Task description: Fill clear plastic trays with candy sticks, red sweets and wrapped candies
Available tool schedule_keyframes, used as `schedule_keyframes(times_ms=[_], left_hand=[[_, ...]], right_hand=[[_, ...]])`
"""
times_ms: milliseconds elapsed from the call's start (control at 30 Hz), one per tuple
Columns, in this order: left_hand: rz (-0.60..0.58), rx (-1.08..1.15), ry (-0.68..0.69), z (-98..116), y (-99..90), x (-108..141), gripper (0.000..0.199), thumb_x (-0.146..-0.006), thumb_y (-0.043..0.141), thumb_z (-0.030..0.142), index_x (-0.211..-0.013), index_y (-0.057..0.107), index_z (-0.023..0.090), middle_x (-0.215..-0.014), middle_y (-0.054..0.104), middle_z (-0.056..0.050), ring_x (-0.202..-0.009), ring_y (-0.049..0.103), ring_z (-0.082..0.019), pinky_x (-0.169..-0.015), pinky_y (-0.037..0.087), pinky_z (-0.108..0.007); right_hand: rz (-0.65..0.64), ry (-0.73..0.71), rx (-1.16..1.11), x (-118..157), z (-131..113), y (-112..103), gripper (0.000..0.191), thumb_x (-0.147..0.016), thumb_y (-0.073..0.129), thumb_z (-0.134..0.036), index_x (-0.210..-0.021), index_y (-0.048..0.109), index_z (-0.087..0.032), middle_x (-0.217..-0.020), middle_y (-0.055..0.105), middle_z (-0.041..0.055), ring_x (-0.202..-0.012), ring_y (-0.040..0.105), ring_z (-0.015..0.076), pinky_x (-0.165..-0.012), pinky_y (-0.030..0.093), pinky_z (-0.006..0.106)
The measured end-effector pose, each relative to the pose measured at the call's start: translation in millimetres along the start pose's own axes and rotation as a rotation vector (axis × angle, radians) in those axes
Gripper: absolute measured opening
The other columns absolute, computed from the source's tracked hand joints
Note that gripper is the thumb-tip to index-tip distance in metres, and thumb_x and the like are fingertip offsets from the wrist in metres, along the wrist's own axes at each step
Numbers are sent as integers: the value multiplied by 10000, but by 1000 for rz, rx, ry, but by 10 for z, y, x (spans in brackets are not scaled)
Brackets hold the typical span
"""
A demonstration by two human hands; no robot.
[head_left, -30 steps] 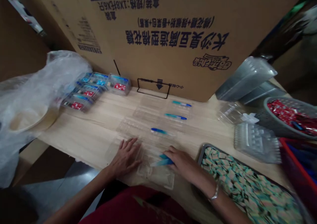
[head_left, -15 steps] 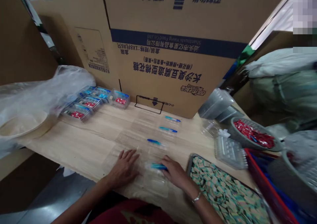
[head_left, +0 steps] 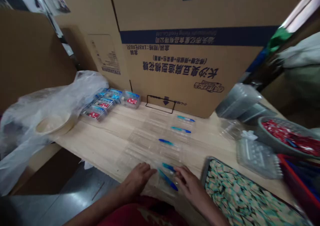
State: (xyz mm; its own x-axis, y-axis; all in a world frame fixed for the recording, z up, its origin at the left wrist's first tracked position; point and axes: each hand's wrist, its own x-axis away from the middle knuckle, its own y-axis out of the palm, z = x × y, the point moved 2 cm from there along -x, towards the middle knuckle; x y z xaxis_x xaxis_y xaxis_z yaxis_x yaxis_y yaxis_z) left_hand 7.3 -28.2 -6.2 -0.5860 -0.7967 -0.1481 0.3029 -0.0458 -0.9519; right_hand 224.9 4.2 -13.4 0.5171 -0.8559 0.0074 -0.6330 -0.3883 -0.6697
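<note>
Resting open on a clear plastic blister tray (head_left: 150, 156), the left hand (head_left: 136, 180) lies near a slim blue pen (head_left: 168, 180), which the right hand (head_left: 191, 182) touches, its fingers' grip unclear.

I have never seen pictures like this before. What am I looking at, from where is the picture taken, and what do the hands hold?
This picture comes from a camera worn on a person's head, looking forward and down. There is no machine: the arms at the bottom are the person's own. On the wooden table lie clear plastic trays with blue pens on them. The left hand lies at the trays' near edge and seems to hold nothing. The right hand is beside two more pens; I cannot tell whether it grips one. Behind stands a large cardboard box.
</note>
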Motion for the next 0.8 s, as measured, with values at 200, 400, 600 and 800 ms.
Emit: schedule_keyframes(times_ms=[200,400,600,800], left_hand=[[49,123,-85,-100,-52,173,291,-878,503,216,-1168,499,195,-1106,583,-92,-965,546,-212,-832,446,-359],[-8,71,-88,32,71,-58,278,-877,476,191,-1153,508,202,-1084,592,-75,-936,540,-206,-823,429,-355],[-103,13,-13,111,194,-227,176,-887,454,176,-1043,532,201,-1025,592,-54,-885,545,-178,-803,436,-307],[-112,-85,117,292,-18,-271,152,-854,485,155,-995,543,169,-918,595,-56,-796,544,-212,-732,444,-331]], right_hand=[[-125,69,229,7,-14,109,179,-819,493,-230,-948,608,-186,-983,614,83,-916,604,229,-795,492,349],[-159,-32,339,3,-18,259,335,-777,456,-92,-1057,601,-206,-1058,653,61,-994,609,202,-852,483,309],[-78,-122,593,22,145,470,430,-709,444,-6,-1081,613,-141,-985,691,109,-896,647,246,-788,496,340],[46,-182,349,53,33,309,242,-743,467,-105,-916,595,-216,-918,667,53,-866,615,214,-771,494,338]])
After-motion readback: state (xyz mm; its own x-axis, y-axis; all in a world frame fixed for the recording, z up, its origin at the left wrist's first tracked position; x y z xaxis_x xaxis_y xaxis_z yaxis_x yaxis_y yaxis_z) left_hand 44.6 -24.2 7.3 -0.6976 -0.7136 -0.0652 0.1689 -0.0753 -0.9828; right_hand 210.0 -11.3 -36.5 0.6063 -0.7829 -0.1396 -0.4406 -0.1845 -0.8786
